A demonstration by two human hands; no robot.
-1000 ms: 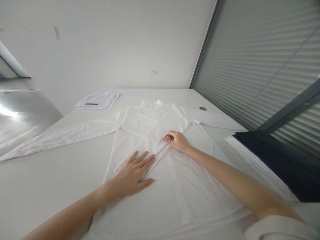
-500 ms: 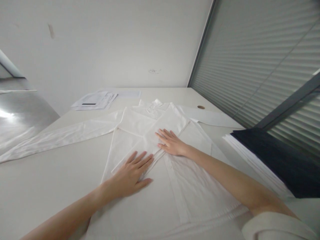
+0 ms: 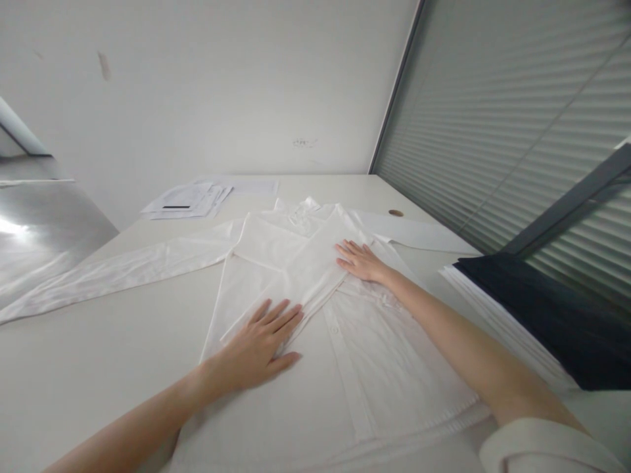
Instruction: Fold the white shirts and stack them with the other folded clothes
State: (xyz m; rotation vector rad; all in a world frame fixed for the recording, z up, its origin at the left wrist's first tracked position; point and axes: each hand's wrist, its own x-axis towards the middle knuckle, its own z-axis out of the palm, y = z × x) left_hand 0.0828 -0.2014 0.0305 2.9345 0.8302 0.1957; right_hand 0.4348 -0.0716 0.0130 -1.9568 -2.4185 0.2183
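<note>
A white shirt (image 3: 315,381) with a button front lies flat, its collar (image 3: 303,213) at the far end. One sleeve (image 3: 148,263) stretches out to the left. A diagonal layer of white fabric (image 3: 310,269), apparently the other sleeve, crosses the chest from the right shoulder down to the left. My left hand (image 3: 263,345) rests flat on the lower end of this layer, fingers stretched out. Farther up, near the right shoulder, my right hand (image 3: 362,263) lies flat on the fabric with its fingers spread. Neither hand grips anything.
The white table (image 3: 123,368) meets a wall at the back. Printed papers (image 3: 190,197) lie at the back left. To the right are a flat white strip (image 3: 419,233), a round hole (image 3: 396,213), and a stack of white and dark navy cloth (image 3: 547,315) beside the window blinds (image 3: 513,118).
My right hand has slid right and away from me, from the middle of the chest towards the right shoulder. My left hand has stayed put.
</note>
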